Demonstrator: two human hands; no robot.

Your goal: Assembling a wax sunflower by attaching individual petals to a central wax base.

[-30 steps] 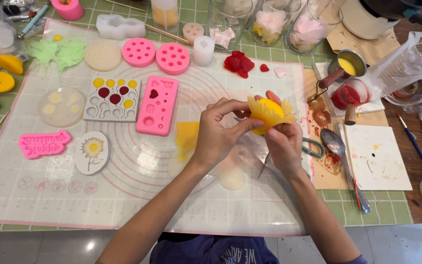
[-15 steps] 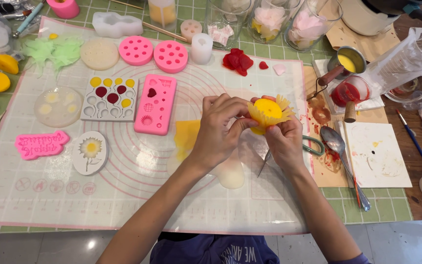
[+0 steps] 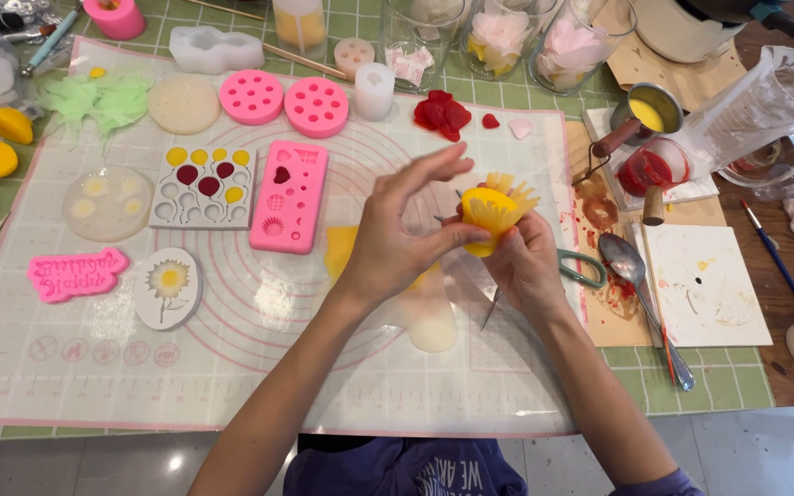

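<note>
Left hand (image 3: 406,230) motion-blurred; scissors (image 3: 581,268) mostly hidden behind right hand (image 3: 526,266).
</note>
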